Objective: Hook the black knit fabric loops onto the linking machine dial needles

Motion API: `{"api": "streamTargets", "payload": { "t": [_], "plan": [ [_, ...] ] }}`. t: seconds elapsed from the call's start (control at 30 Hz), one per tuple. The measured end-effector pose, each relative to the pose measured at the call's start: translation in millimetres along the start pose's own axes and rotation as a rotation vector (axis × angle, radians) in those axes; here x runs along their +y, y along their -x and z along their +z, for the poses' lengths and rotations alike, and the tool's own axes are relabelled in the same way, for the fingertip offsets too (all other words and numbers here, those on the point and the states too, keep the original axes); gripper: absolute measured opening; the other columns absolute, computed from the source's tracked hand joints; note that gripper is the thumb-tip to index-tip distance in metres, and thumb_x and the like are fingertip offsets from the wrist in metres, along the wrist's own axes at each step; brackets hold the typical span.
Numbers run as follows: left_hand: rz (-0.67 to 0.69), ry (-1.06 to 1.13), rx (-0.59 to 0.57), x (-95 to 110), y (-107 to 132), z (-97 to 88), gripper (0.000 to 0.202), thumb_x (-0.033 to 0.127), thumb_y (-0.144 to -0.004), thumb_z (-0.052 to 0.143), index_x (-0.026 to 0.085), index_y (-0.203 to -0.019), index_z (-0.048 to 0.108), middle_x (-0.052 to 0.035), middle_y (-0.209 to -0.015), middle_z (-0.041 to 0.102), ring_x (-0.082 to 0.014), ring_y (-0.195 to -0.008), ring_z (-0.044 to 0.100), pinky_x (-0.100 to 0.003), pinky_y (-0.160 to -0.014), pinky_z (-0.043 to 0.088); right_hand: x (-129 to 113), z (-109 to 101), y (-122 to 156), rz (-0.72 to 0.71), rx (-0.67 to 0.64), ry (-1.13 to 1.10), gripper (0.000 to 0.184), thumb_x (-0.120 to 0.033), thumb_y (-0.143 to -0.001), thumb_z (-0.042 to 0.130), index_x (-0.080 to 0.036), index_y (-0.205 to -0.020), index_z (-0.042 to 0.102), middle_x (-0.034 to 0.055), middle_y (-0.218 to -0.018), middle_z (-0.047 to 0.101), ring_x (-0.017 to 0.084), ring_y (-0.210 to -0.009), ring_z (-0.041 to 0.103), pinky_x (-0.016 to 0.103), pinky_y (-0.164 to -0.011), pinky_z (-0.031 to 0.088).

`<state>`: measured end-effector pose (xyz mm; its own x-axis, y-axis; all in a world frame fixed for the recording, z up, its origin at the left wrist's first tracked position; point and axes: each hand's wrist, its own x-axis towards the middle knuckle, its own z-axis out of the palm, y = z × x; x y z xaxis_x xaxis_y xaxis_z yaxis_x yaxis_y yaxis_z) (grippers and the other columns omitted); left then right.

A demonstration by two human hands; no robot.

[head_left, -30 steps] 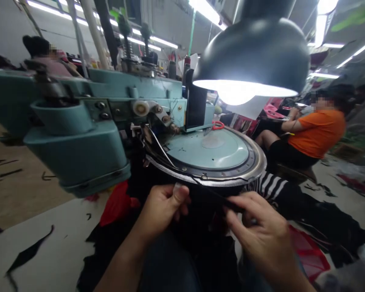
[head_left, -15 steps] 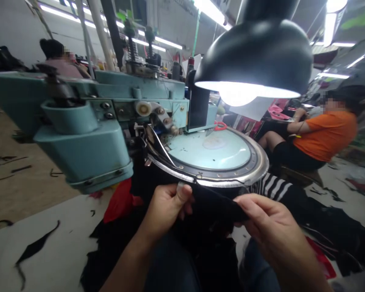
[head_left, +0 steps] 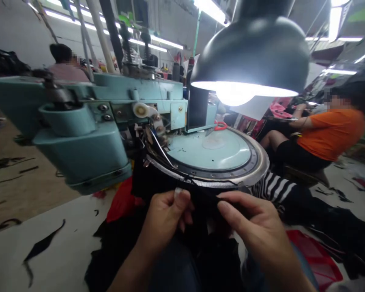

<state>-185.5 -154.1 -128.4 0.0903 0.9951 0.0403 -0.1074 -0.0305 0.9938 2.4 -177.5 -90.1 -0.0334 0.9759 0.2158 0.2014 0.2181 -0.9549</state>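
A teal linking machine [head_left: 79,134] carries a round dial [head_left: 213,152] edged with a ring of fine needle points [head_left: 170,173]. A black knitted fabric edge [head_left: 202,194] hangs on those points at the near rim. My left hand [head_left: 167,217] pinches that fabric between thumb and fingers just below the rim. My right hand [head_left: 255,231] is closed on the same black edge a little to the right, thumb stretched along it. More black fabric [head_left: 213,259] falls into my lap.
A lit black lamp [head_left: 251,61] hangs over the dial. Red-handled scissors [head_left: 218,126] lie at the dial's far side. Black-and-white striped fabric [head_left: 270,186] and red cloth [head_left: 121,202] lie by the machine. A person in orange [head_left: 331,134] sits at right, another person [head_left: 65,65] far left.
My right hand has slid leftward along the black edge, closer to my left hand. The left hand stays pinched near the rim. The view shifted slightly.
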Motion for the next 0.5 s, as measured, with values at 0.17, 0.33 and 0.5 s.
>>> {"api": "streamTargets", "payload": {
  "t": [0.17, 0.33, 0.5],
  "plan": [
    [0.018, -0.051, 0.010, -5, 1, 4.8, 0.064, 0.075, -0.079, 0.059, 0.013, -0.064, 0.065, -0.0029, -0.047, 0.061, -0.0082, -0.037, 0.049, -0.017, -0.038, 0.034, 0, 2, -1, -0.063, 0.170, 0.045, 0.026, -0.042, -0.088, 0.069, -0.020, -0.076, 0.074, -0.0025, -0.052, 0.061, 0.011, -0.045, 0.056, 0.018, -0.043, 0.045],
    [0.314, -0.421, 0.178, 0, 17, 0.6, 0.050, 0.059, -0.092, 0.055, 0.016, -0.071, 0.069, 0.0002, -0.049, 0.061, -0.0099, -0.039, 0.052, -0.019, -0.038, 0.038, 3, 4, 1, 0.008, 0.102, -0.105, 0.024, -0.043, -0.086, 0.071, -0.020, -0.081, 0.073, -0.0013, -0.056, 0.066, 0.012, -0.046, 0.060, 0.018, -0.041, 0.047],
    [1.080, -0.981, 0.454, 30, 24, -3.8, 0.021, 0.024, -0.084, 0.077, 0.018, -0.103, 0.072, -0.0030, -0.094, 0.077, -0.0141, -0.079, 0.072, -0.022, -0.073, 0.054, -1, 9, -1, -0.123, 0.163, -0.025, 0.011, -0.030, -0.080, 0.075, -0.022, -0.086, 0.078, 0.0008, -0.071, 0.073, 0.013, -0.058, 0.065, 0.019, -0.051, 0.052]
  ]
}}
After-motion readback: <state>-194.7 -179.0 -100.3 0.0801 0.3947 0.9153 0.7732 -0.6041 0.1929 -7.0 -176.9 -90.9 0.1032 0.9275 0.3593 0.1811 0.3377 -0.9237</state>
